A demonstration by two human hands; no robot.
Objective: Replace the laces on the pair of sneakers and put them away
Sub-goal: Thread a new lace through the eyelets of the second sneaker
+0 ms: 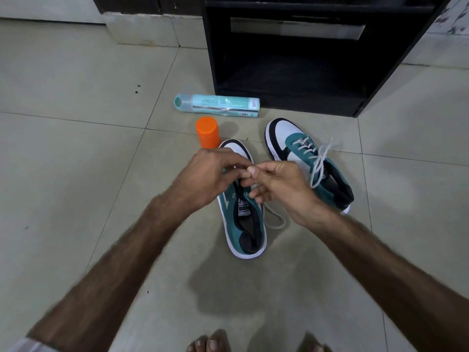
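Two teal, white and black sneakers stand on the tiled floor. The left sneaker (245,224) is right under my hands, its tongue showing. A white lace (275,219) trails from it in a loop on the floor to its right. My left hand (208,176) and my right hand (279,185) meet above its eyelets, fingers pinched together on the lace there. The right sneaker (304,158) sits further back on the right, fully laced with its white lace tied in a bow.
An orange-capped can (207,132) stands just beyond the left sneaker. A pale teal spray can (218,104) lies on its side behind it. A black open shoe cabinet (304,59) stands at the back. My bare toes (210,342) show at the bottom edge.
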